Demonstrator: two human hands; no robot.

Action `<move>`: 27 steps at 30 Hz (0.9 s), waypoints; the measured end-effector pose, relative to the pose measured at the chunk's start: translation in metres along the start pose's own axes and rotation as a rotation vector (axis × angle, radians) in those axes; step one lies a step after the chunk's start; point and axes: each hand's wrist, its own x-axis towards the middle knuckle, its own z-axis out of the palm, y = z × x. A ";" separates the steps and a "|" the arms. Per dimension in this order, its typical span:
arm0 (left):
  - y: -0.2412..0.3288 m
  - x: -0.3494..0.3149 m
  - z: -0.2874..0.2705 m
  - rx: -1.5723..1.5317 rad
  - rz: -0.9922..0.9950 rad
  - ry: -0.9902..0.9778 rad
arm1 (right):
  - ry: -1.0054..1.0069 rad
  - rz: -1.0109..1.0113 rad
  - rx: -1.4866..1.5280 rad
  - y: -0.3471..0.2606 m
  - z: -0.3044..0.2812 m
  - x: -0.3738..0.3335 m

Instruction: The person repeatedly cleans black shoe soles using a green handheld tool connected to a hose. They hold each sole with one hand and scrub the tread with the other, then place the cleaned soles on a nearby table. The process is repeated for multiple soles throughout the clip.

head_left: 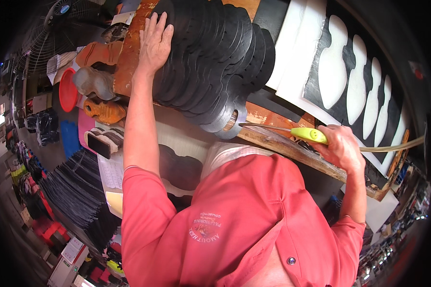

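Observation:
Dark sole-shaped pieces (196, 52) lie fanned out, overlapping, on a worn wooden table (129, 52). My left hand (155, 43) rests at the left end of this row, its fingers stretched and a little apart. My right hand (341, 146) is closed round the yellow-green handle of an air blow gun (309, 135), with a clear hose (392, 146) running off to the right. The gun's thin nozzle points left. Its tip is close to the nearest grey piece (220, 123), beside an oval opening in it; whether they touch, I cannot tell.
Several white sole-shaped pieces (333, 62) lie on a black sheet at the right, beside white sheets (292, 52). To the left are grey and orange shoe-last-like forms (104, 111), a red bowl (68, 90), a phone (98, 145) and a fan (57, 33). A dark stack (81, 196) stands lower left.

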 end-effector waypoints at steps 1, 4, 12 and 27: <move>0.000 0.000 0.000 -0.014 0.008 0.020 | 0.034 -0.037 -0.006 -0.006 0.007 0.002; 0.000 0.002 -0.002 0.009 -0.014 0.001 | 0.159 -0.069 0.009 -0.024 0.022 0.019; 0.000 0.001 -0.025 -0.902 -0.176 0.013 | 0.231 -0.163 0.048 -0.084 0.024 0.087; 0.008 0.003 -0.015 -0.251 -0.069 -0.048 | 0.536 0.155 -0.058 -0.024 -0.042 0.171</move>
